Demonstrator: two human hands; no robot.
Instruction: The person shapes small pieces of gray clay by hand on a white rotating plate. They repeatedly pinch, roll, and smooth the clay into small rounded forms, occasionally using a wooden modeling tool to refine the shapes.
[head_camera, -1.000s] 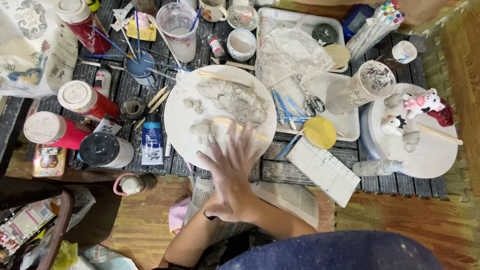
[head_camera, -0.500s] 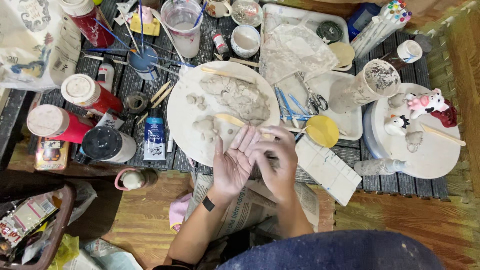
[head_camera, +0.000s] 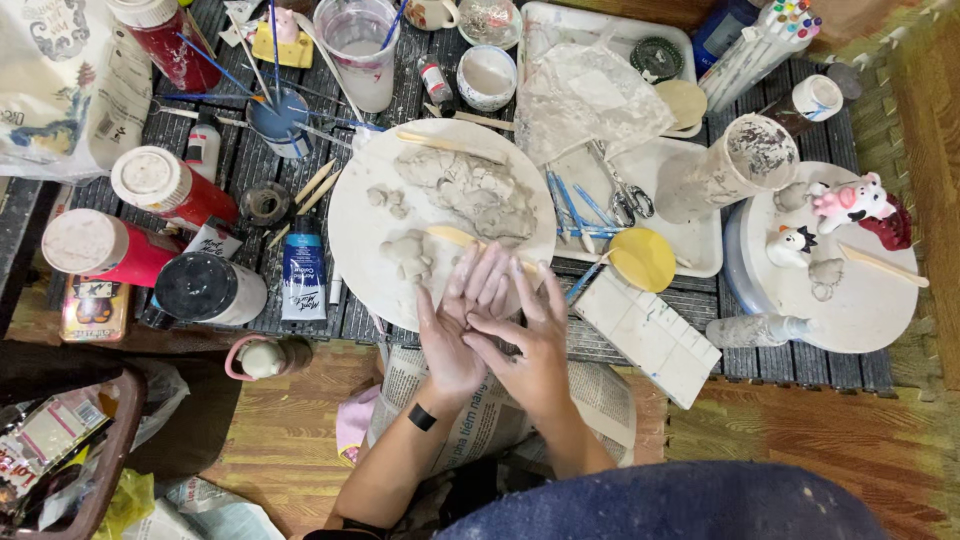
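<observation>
My left hand (head_camera: 450, 325) lies palm up just past the near rim of a white round plate (head_camera: 350, 235). My right hand (head_camera: 525, 345) lies flat across it, palm to palm, fingers straight. Whatever sits between the palms is hidden. A black band is on my left wrist. On the plate are a large lump of grey clay (head_camera: 470, 190), a few small clay pieces (head_camera: 405, 252) and a wooden modelling stick (head_camera: 450, 236) right by my fingertips. Newspaper (head_camera: 480, 420) lies under my forearms.
Red paint bottles (head_camera: 165, 185), a black-lidded jar (head_camera: 205, 290) and a blue paint tube (head_camera: 303, 270) crowd the left. To the right are a yellow round sponge (head_camera: 642, 258), a white tray (head_camera: 690, 255) with tools, a white ridged block (head_camera: 645, 332) and a turntable (head_camera: 870, 310) bearing small figurines (head_camera: 850, 200).
One second ago only my left hand was spread over the plate's near edge. My right hand then came in, and both now rest pressed together a little nearer to me.
</observation>
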